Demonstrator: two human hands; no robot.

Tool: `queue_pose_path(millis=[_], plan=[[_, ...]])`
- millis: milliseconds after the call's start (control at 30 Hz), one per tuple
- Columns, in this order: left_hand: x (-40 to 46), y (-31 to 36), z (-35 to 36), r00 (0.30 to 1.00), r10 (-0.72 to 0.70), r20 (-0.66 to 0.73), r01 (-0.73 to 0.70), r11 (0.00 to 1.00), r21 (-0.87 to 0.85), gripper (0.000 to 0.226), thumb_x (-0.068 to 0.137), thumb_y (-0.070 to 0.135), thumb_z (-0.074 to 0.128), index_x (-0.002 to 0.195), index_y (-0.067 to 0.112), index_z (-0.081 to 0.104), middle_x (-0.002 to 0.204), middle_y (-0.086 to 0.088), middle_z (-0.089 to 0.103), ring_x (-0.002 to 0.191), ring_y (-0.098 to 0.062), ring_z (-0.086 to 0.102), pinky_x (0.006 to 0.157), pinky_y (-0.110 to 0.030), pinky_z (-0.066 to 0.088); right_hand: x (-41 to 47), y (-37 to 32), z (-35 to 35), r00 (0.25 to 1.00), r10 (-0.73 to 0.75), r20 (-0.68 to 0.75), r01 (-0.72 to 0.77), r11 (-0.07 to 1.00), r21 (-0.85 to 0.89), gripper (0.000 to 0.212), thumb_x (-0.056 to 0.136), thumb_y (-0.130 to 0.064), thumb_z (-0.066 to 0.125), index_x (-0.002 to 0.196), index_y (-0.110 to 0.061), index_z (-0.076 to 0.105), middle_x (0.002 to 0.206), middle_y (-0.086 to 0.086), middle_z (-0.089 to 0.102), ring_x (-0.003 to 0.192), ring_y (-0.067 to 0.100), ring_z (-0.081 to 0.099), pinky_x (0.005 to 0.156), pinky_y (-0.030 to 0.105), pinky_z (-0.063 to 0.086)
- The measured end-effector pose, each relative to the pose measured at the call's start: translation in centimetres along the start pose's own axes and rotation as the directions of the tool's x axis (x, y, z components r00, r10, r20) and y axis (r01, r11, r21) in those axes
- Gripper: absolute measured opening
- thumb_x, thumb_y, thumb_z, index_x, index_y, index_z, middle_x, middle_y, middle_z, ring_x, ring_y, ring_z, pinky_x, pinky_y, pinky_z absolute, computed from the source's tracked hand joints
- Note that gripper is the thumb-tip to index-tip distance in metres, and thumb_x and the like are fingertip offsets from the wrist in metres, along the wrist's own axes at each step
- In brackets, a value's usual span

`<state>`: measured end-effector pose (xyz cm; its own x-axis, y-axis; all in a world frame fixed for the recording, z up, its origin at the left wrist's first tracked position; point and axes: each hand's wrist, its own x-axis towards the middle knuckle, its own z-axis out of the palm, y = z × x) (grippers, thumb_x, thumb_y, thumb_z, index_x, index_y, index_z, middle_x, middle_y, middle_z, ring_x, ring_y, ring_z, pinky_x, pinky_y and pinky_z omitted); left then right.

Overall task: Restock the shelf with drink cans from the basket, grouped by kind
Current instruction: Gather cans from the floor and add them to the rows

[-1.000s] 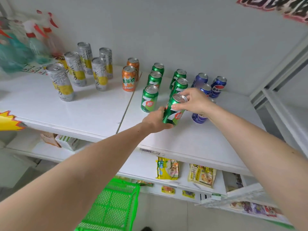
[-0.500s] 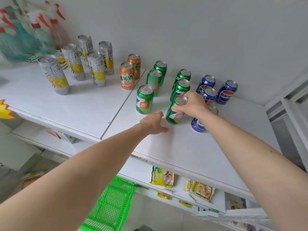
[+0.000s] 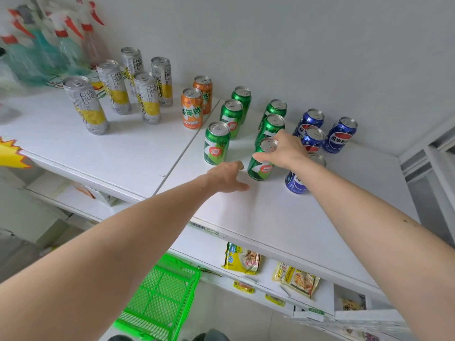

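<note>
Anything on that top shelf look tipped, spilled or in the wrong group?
Nothing stands out. Every can is upright and grouped by kind: silver tea cans, orange cans, green cans, blue cans. The right hand has its grip on the front green can, also upright. No spills.

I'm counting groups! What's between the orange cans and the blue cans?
Green cans, six of them in two rows, stand between the orange cans and blue cans, seen from the head camera.

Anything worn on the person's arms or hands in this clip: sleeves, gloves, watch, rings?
Nothing worn shows: the left hand and right hand are bare, with no gloves, watch or visible rings. Both forearms are uncovered to the frame edge, with no sleeve in view.
</note>
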<state>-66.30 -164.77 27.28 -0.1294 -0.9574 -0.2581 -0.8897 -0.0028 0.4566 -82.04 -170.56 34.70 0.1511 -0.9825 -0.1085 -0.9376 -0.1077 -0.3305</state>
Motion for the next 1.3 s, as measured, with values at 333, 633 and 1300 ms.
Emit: queue_pose_path(millis=[333, 633, 1300], plan=[[-5.1, -4.4, -2.6, 0.991, 0.003, -0.135, -0.01, 0.998, -0.054, 0.059, 0.086, 0.044, 0.065, 0.134, 0.015, 0.047, 0.134, -0.002, 0.054, 0.124, -0.023, 0.048, 0.102, -0.038, 0.043, -2.2, -7.6, 0.2, 0.935, -0.291, -0.201, 0.312, 0.947, 0.079, 0.058, 0.082, -0.052, 0.069, 0.126, -0.016, 0.055, 0.133, 0.006, 0.055, 0.124, 0.025, 0.05, 0.097, 0.038, 0.042], [-18.2, -17.5, -6.7, 0.959, -0.139, -0.247, 0.111, 0.986, -0.123, 0.046, 0.085, 0.039, 0.067, 0.121, 0.013, 0.058, 0.123, -0.003, 0.061, 0.116, -0.022, 0.054, 0.096, -0.034, 0.045, -9.1, -24.3, 7.4, 0.815, -0.523, -0.252, 0.571, 0.8, 0.185, 0.035, 0.086, -0.037, 0.07, 0.112, -0.013, 0.066, 0.113, 0.006, 0.063, 0.104, 0.022, 0.061, 0.092, 0.03, 0.044], [-47.6, -49.7, -7.8, 0.784, -0.576, -0.231, 0.509, 0.81, -0.292, 0.044, 0.085, 0.043, 0.065, 0.12, 0.016, 0.059, 0.122, -0.001, 0.062, 0.114, -0.022, 0.057, 0.096, -0.039, 0.048, -22.9, -53.1, 31.2, 0.688, -0.724, 0.049, 0.688, 0.672, 0.273, 0.03, 0.086, -0.034, 0.071, 0.106, -0.012, 0.065, 0.106, 0.009, 0.064, 0.095, 0.021, 0.063, 0.082, 0.023, 0.038]])
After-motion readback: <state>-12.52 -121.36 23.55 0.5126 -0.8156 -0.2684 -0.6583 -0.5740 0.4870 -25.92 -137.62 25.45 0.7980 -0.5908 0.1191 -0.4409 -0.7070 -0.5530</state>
